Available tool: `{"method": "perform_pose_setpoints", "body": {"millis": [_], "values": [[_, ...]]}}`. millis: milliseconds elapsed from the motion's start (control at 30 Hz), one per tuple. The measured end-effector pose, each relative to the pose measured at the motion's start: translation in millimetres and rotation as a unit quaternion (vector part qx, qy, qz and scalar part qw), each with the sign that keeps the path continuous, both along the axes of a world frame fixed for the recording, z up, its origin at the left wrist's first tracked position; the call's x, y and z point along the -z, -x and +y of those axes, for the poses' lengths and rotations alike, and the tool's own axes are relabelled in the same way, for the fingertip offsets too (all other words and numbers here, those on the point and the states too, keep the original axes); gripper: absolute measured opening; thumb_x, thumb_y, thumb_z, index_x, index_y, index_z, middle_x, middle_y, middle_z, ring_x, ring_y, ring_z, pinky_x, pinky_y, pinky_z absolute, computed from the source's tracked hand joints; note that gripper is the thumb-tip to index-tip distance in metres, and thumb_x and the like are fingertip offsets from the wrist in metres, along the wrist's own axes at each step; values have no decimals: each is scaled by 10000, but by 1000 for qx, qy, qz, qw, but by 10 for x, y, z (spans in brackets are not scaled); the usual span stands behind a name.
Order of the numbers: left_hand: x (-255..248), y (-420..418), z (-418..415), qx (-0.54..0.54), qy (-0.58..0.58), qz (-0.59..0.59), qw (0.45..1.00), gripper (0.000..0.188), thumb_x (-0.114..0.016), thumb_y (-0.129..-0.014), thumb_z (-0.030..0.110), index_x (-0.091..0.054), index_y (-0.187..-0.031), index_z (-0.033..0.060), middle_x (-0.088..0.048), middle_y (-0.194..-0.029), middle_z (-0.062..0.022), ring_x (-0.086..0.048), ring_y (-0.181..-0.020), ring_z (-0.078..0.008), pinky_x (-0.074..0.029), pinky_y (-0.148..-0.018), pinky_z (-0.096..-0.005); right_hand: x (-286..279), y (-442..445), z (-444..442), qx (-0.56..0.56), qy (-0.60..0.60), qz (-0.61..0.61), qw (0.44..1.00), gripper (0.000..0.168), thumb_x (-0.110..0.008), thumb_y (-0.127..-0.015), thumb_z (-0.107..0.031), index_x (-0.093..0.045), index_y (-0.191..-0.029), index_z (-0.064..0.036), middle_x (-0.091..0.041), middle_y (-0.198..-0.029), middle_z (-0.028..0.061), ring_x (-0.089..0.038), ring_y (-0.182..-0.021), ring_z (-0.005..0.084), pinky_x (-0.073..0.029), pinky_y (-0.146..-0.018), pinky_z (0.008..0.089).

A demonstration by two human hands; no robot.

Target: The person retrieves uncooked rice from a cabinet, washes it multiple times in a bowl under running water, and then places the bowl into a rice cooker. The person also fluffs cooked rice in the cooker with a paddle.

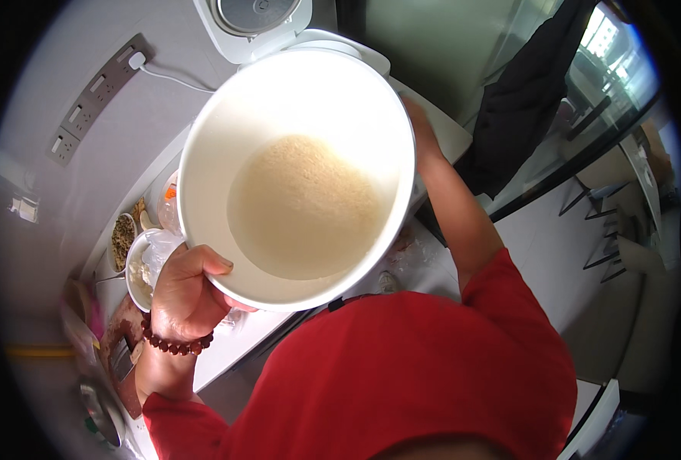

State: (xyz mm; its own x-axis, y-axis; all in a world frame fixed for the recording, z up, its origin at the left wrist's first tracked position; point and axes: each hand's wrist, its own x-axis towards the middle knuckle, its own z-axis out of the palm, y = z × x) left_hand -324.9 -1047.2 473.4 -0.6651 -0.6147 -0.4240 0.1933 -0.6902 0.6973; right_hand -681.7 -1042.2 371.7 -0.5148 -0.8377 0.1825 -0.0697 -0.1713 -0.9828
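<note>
A large white round bucket [208, 190] is tilted before my chest, with pale grain, perhaps rice, under cloudy water [306, 218] inside it. My left hand [188, 287] grips its near left rim, the thumb over the edge and the fingers beneath; a beaded bracelet circles that wrist. On the far right side, my right hand [421, 126] is against the bucket's outer wall, its fingers mostly hidden behind it. Beyond the bucket, a white rice cooker [369, 52] stands with its lid [254, 17] raised.
Along the wall at left are a dish of dark seasoning [123, 241], a white bowl [137, 284] with a plastic bag, a brown cutting board [125, 385] and a metal bowl [102, 414]. A power strip [96, 98] holds a plug [137, 60]. Dark cloth [518, 109] hangs at right.
</note>
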Motion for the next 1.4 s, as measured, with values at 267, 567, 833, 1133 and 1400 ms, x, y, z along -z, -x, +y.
{"method": "perform_pose_setpoints", "body": {"millis": [267, 567, 833, 1133, 1400], "values": [[-135, 702, 172, -48, 29, -31, 998, 402, -438, -731, -14, -399, -1101, -167, -577, -912, -274, -638, -628, -355, -571, -512, -420, -598, 522, 546, -146, 8, -57, 988, 633, -371, -872, -581, -493, -1172, -39, -597, -980, 122, -617, -821, 221, -511, -669, 347], [142, 1703, 115, 133, 47, -69, 988, 417, -429, -749, -14, -416, -1146, -139, -572, -1012, -201, -636, -807, -315, -581, -614, -448, -965, 819, 1433, -269, -318, 10, 909, 744, -378, -860, -571, -348, -1270, 50, -577, -1042, 204, -639, -848, 218, -560, -581, 294], [376, 2212, -21, 185, 79, -48, 978, 413, -455, -787, 36, -417, -1155, -147, -574, -1038, -214, -634, -840, -307, -577, -652, -408, -832, 939, 1502, -163, -302, -151, 927, 537, -528, -768, -131, -375, -1243, 66, -551, -1099, 199, -613, -933, 299, -576, -665, 380], [991, 2386, -680, 266, 610, -237, 708, 595, -485, -879, 443, -415, -1241, -24, -500, -1096, -296, -581, -959, -385, -482, -806, -372, -954, 1126, 1466, -51, -280, -219, 934, 495, -459, -675, 1, -451, -1162, 89, -588, -1051, 191, -624, -888, 273, -543, -716, 348], [1727, 2971, -793, 377, 660, -409, 505, 507, -696, -701, 217, -545, -1154, 44, -387, -1243, -308, -552, -1008, -420, -476, -837, -430, -1063, 1132, 1468, -55, -266, -325, 906, 339, -452, -718, -59, -540, -976, 142, -629, -785, 239, -628, -565, 331, -554, -515, 352]]}}
